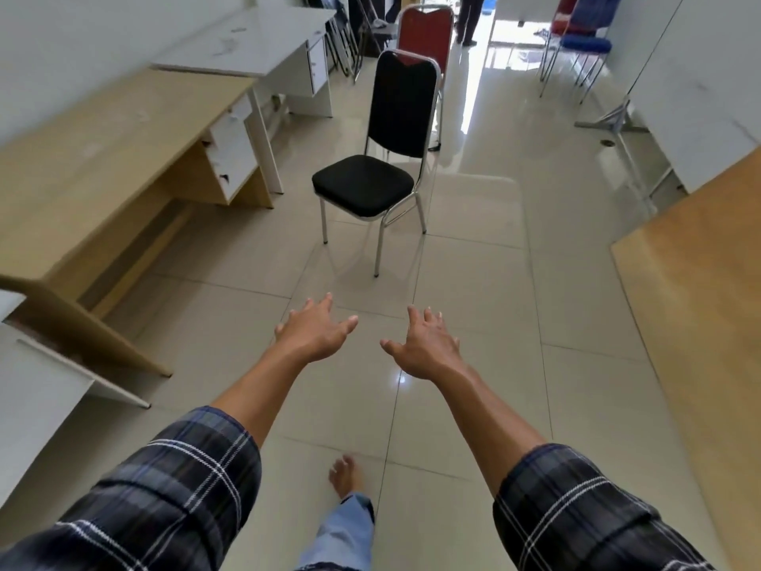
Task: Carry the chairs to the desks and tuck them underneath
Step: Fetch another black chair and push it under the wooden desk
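Observation:
A black padded chair [364, 183] with a chrome frame stands on the tiled floor ahead of me, its seat facing me. Behind it stands a red chair [426, 35] of the same kind. A wooden desk [103, 142] runs along the left wall, with a white desk [247, 47] beyond it. My left hand [315, 329] and my right hand [426, 346] are stretched forward, fingers spread, holding nothing. Both hands are well short of the black chair, over bare floor.
A wooden tabletop [700, 290] juts in at the right. Blue chairs [582, 45] stand at the far right, folded chairs [350, 30] at the back left. A person [469, 18] stands in the far doorway. A metal stand [613, 117] sits by the right wall. My bare foot [346, 473] is on the tiles.

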A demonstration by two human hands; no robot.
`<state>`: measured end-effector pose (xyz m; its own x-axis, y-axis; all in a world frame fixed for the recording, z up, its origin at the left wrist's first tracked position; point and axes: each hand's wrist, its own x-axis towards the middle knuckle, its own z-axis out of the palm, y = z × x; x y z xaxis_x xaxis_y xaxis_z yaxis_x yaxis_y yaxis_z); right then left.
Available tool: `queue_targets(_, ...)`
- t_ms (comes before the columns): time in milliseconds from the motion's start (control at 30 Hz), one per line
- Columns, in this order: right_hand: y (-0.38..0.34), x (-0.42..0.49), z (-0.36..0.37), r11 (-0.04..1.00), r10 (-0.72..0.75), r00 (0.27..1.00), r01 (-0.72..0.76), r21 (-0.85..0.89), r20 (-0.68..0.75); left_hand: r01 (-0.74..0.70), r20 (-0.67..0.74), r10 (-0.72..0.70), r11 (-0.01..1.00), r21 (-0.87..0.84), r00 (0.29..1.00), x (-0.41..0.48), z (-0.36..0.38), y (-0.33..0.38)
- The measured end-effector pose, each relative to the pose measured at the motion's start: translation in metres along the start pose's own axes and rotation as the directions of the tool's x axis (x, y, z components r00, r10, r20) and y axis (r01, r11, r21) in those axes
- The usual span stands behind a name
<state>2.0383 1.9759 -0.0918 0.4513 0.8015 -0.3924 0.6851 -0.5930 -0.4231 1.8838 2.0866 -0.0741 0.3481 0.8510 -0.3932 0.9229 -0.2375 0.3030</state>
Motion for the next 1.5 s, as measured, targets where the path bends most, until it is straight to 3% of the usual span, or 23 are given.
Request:
queue_targets(633,-0.010,0.362,-0.184,0.993,0.062,0.995,-0.054,0.103,-0.083,-0.123,-0.026,0.124,0.992,0.031,0.992,0.364,-0.115,0.190)
queue_targets(967,0.039,0.568,-0.324,0.998,0.033,0.998,-0.030,0.057,-0.058,-0.046,-0.023,0.044,0.995,-0.094,0.999,0.556,-0.153,0.326)
queue_targets(1500,0.016,0.853,-0.462,0.999,-0.028,0.997,0.031,0.040,-0.065,-0.094,-0.036,0.089,0.977,-0.192,0.995,0.824,-0.239,0.466)
